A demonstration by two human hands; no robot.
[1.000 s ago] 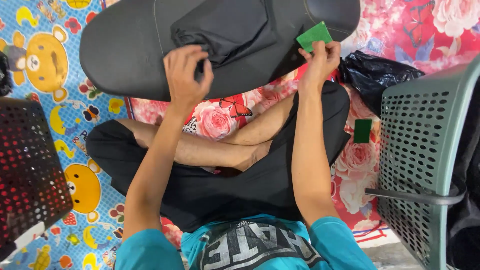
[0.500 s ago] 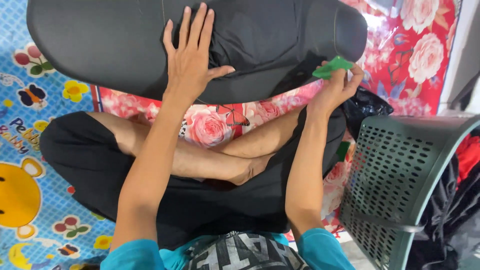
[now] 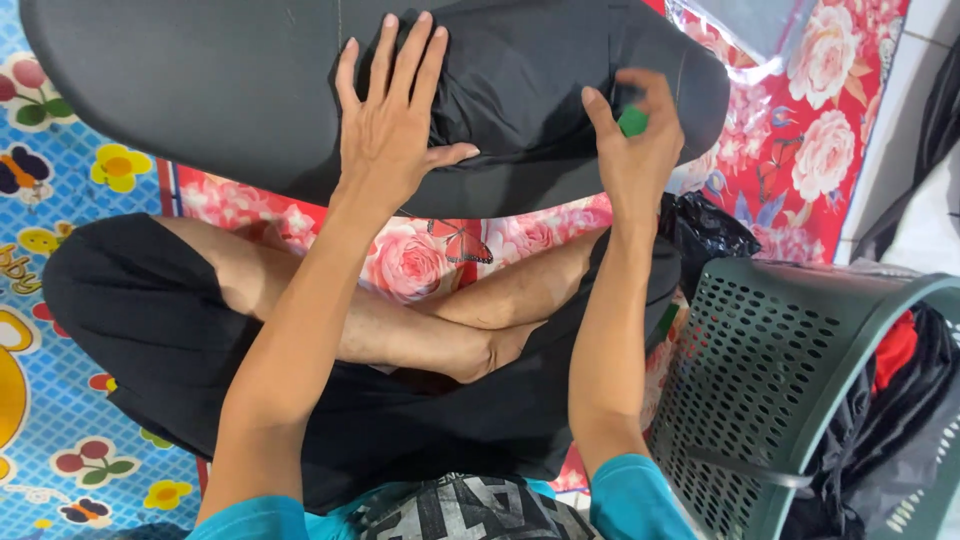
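Black cloth [image 3: 520, 90] lay bunched on a dark oval board [image 3: 200, 90] at twelve o'clock in the head view. The left hand [image 3: 390, 130] pressed flat on the cloth, fingers spread wide, gripping nothing. At two o'clock the right hand [image 3: 635, 150] curled closed around a small green piece [image 3: 633, 121], over the cloth's right edge. A green basket [image 3: 760, 380] holding clothes stood at four o'clock.

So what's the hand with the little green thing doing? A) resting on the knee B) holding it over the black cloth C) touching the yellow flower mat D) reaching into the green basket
B: the right hand pinches the small green thing above the black cloth.
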